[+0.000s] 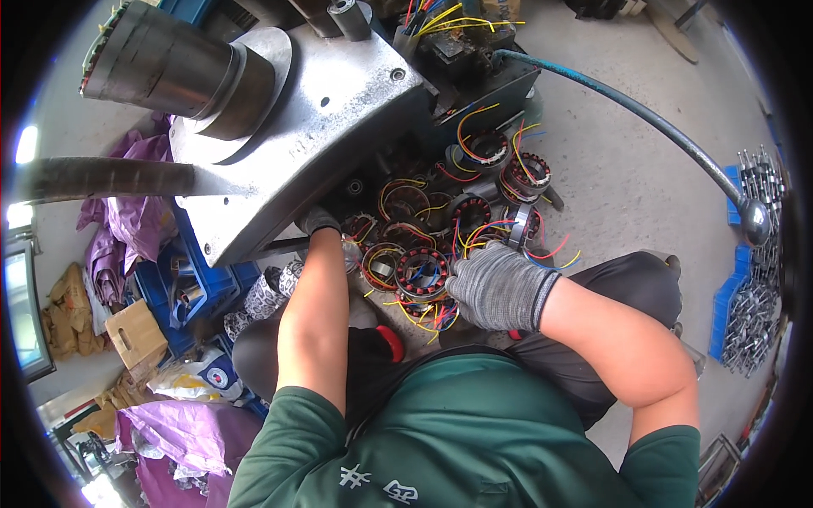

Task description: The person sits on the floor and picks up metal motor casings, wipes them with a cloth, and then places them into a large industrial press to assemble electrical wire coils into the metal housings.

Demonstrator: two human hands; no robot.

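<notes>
While I am sitting over the pile of wound motor stators on the floor, the head view is showing my right hand, gloved in grey, lying curled over the stator nearest me, fingers closing on its rim among red and yellow leads. My left hand is reaching under the grey metal press plate; whether it is gripping anything there I cannot tell. I judge I am picking one stator out of the heap; lifting it is going to call for freeing its wires from its neighbours. A long lever with a ball knob is hanging at my right
</notes>
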